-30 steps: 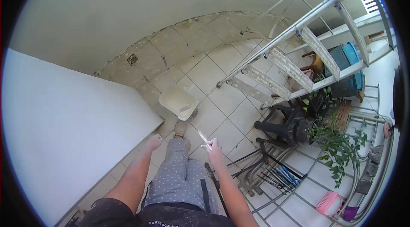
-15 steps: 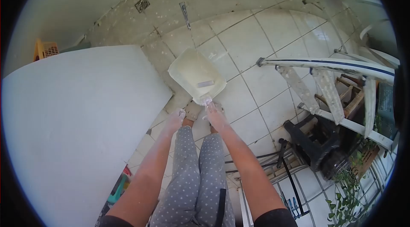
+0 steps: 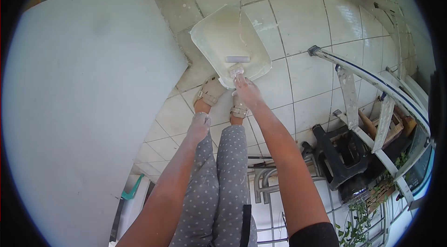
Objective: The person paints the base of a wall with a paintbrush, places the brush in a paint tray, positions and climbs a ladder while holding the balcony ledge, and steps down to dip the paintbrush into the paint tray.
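Observation:
A cream plastic basin [image 3: 207, 49] with pale paint in it lies on the tiles before my feet. Inside it is a light grey-lilac paint roller sleeve [image 3: 238, 59]. My right hand [image 3: 247, 91] reaches over the near rim, its fingers closed on what looks like a paintbrush [image 3: 236, 69]; the broad, paint-coated head is down in the basin and the handle is mostly covered by my fingers. My left hand [image 3: 200, 126] hangs by my left shin, fingers curled, with no object visible in it. Whitish paint coats both hands.
A large white panel [image 3: 93, 84] fills the left side. On the right lean a paint-spattered stepladder [image 3: 372, 91] and a black plastic stool [image 3: 342, 154]. Metal rails [image 3: 274, 186] and a leafy plant [image 3: 354, 223] lie at the lower right. My sandals [image 3: 210, 91] stand close to the basin.
My view has shifted, so the basin appears higher and larger. My right hand has gone from the basin's near rim further into it. My left hand stays low by my leg.

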Demonstrator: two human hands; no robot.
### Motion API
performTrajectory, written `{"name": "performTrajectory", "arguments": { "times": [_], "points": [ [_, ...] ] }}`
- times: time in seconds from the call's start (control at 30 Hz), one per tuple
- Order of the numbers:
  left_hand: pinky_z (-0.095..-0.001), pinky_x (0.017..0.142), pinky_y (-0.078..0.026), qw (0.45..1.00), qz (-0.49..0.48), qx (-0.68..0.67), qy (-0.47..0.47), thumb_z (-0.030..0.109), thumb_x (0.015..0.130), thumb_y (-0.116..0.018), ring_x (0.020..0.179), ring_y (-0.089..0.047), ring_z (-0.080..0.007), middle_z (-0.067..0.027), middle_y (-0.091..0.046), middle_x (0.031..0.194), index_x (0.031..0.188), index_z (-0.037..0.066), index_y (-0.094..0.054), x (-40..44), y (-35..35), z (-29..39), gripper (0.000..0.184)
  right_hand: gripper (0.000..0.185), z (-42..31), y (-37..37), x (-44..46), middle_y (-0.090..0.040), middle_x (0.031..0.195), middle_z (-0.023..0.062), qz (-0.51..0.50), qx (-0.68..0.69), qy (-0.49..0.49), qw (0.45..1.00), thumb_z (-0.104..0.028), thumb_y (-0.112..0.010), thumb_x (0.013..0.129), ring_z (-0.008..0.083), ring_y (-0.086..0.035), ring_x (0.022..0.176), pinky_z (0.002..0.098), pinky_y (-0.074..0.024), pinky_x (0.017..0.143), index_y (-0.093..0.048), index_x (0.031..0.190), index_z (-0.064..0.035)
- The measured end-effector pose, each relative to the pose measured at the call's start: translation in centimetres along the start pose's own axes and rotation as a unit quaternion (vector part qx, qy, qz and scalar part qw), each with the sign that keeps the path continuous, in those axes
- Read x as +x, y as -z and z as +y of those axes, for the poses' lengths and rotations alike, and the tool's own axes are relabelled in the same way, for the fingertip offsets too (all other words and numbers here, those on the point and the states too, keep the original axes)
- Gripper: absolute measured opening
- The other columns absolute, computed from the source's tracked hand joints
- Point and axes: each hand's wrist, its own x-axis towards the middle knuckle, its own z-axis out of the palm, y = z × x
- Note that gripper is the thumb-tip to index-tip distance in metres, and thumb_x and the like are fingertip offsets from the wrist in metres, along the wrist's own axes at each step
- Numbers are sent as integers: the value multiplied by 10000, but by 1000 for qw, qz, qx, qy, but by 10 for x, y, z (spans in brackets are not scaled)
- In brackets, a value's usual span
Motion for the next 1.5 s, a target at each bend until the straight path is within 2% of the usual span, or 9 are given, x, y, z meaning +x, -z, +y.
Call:
{"name": "performTrajectory", "arguments": {
  "times": [0.43,0.73,0.9,1.03,1.1,1.2,1.27,1.33,1.5],
  "points": [
    [-460,892,-463,999,27,28,-16,258,953,-491,1035,-599,-373,-195,-633,1064,1044,38,-593,-4,22,4,259,625,-26,37,11,-508,1282,128,-134,-20,-85,987,-432,-718,813,271,-576,1175,428,-474,964,-527,1318,-117],
    [-434,904,-463,996,-23,41,-82,233,933,-511,1031,-607,-364,-204,-647,1048,1068,24,-599,-29,12,12,264,412,-38,44,-60,-439,1180,191,127,203,-196,951,-324,-653,875,380,-589,1005,438,-524,854,-588,1185,-59],
    [-447,929,-458,989,-54,98,-96,263,946,-505,1064,-598,-387,-225,-652,1067,1087,27,-611,-70,33,50,294,220,-47,61,-135,-463,1115,216,109,332,-314,883,-211,-666,810,370,-585,928,462,-506,828,-627,879,-6],
    [-431,972,-449,948,-159,176,-211,276,956,-501,1116,-581,-387,-232,-628,1153,1130,33,-622,-123,45,65,323,107,-46,-20,-204,-608,866,102,258,233,-210,914,-164,-608,836,335,-586,856,467,-428,937,-671,798,-87],
    [-431,962,-461,948,-185,184,-185,264,935,-539,1101,-600,-371,-223,-634,1161,1156,5,-614,-131,48,51,348,141,-73,36,-253,-662,796,114,308,348,-317,827,-203,-637,822,332,-581,844,486,-371,996,-698,755,-95],
    [-436,920,-489,972,-167,141,-86,255,912,-557,1067,-622,-354,-230,-655,1096,1150,-6,-618,-167,78,78,358,226,-96,70,-323,-709,841,132,279,438,-455,723,-266,-692,799,255,-656,787,377,-500,804,-728,852,-49],
    [-421,867,-508,973,-167,110,-116,264,897,-574,998,-641,-287,-189,-669,1030,1125,0,-626,-174,103,90,353,208,-116,78,-368,-724,846,123,356,454,-486,656,-244,-686,804,199,-669,740,346,-511,692,-738,876,-56],
    [-364,736,-516,957,-120,195,-179,228,912,-585,837,-622,-211,-134,-652,939,1085,-7,-609,-141,131,79,293,185,-135,102,-412,-720,839,106,335,476,-538,610,-227,-680,809,194,-668,778,354,-506,724,-729,884,-65],
    [-339,659,-524,952,-101,202,-208,218,926,-583,767,-614,-182,-103,-641,897,1070,9,-582,-154,191,167,254,222,-172,115,-502,-678,836,162,364,443,-561,597,-251,-580,842,307,-649,869,415,-501,774,-703,877,-70]
  ]
}}
